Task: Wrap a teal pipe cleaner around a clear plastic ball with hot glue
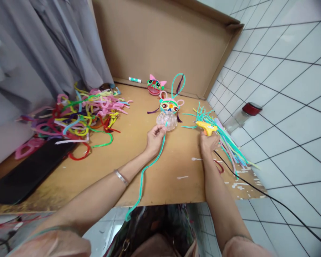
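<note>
Between thumb and fingers, my left hand [155, 138] pinches the upper end of a long turquoise pipe cleaner [142, 177], which hangs down past the table's front edge. Just beyond those fingertips is a clear, rounded, lobed piece [170, 120]. Directly behind it sits a colourful mask-like figure [169, 106] with pink loop ears, dark tassels and a turquoise loop on top. On the right, my right hand [210, 141] is wrapped round a yellow hot glue gun [206, 127], its nozzle pointing left. A black cord [270, 198] trails off from there to the lower right.
A tangled heap of coloured pipe cleaners [80, 114] lies at the left, by a long black object [29, 171]. Straight pipe cleaners [230, 142] lie at the right near a red-lidded jar [243, 116]. A red-and-pink figure [154, 85] and a marker [135, 80] stand near the cardboard [163, 43].
</note>
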`<act>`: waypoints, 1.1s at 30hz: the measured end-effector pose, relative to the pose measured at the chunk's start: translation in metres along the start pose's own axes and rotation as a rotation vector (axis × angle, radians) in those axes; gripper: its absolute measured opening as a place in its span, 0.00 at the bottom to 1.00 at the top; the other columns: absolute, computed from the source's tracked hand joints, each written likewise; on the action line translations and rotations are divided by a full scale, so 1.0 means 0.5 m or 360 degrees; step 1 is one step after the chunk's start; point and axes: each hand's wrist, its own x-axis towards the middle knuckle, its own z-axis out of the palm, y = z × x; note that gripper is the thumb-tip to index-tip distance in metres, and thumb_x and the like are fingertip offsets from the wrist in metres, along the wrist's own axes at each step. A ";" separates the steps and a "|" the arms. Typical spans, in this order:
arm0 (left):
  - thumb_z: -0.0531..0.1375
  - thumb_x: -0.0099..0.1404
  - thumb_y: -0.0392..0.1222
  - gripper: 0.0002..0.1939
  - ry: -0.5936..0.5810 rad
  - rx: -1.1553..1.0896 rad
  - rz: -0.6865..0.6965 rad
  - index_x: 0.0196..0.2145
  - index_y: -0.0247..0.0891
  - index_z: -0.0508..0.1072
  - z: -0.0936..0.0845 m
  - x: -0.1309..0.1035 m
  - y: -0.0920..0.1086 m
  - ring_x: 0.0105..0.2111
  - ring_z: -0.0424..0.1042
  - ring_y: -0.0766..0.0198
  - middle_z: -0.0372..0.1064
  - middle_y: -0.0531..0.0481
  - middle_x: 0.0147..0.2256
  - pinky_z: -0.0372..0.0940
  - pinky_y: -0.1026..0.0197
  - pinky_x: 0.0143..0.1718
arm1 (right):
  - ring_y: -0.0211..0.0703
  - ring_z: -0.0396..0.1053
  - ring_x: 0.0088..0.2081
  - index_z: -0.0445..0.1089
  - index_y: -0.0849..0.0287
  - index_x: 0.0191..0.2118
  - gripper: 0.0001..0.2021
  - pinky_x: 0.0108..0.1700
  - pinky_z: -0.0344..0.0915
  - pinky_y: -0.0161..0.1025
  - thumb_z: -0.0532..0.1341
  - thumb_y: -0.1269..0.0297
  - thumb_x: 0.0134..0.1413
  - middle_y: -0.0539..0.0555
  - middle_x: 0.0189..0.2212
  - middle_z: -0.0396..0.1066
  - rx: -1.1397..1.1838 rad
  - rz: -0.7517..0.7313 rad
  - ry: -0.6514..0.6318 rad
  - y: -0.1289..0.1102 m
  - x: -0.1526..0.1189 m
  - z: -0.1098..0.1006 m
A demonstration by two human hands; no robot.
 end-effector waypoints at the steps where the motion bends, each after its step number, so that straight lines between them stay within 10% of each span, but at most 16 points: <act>1: 0.70 0.52 0.51 0.16 -0.0008 0.0002 -0.0001 0.27 0.38 0.72 -0.001 -0.001 0.000 0.26 0.62 0.68 0.64 0.56 0.23 0.59 0.65 0.31 | 0.64 0.68 0.54 0.73 0.63 0.49 0.23 0.59 0.57 0.58 0.63 0.55 0.49 0.68 0.51 0.71 -0.0015 0.0026 -0.0002 0.003 0.003 0.000; 15: 0.70 0.52 0.58 0.22 -0.0165 0.0029 -0.0083 0.28 0.38 0.70 0.001 -0.010 -0.008 0.19 0.55 0.72 0.58 0.60 0.19 0.52 0.66 0.23 | 0.64 0.72 0.53 0.77 0.59 0.49 0.23 0.56 0.62 0.57 0.61 0.51 0.52 0.67 0.49 0.77 -0.0290 0.0061 -0.0215 0.034 0.016 -0.010; 27: 0.69 0.51 0.59 0.22 -0.0174 0.0074 -0.0083 0.27 0.38 0.70 0.003 -0.010 -0.009 0.20 0.55 0.71 0.58 0.60 0.18 0.54 0.66 0.25 | 0.63 0.65 0.57 0.70 0.63 0.57 0.22 0.55 0.56 0.56 0.51 0.61 0.63 0.70 0.56 0.70 -0.0600 -0.0435 -0.0081 0.014 -0.021 -0.074; 33: 0.70 0.52 0.58 0.22 -0.0203 0.0071 -0.0089 0.26 0.38 0.69 0.004 -0.012 -0.002 0.20 0.56 0.71 0.58 0.60 0.18 0.55 0.66 0.25 | 0.59 0.69 0.56 0.72 0.49 0.59 0.23 0.57 0.53 0.58 0.46 0.63 0.67 0.62 0.50 0.78 -0.0684 -0.0706 -0.0587 -0.061 0.027 -0.043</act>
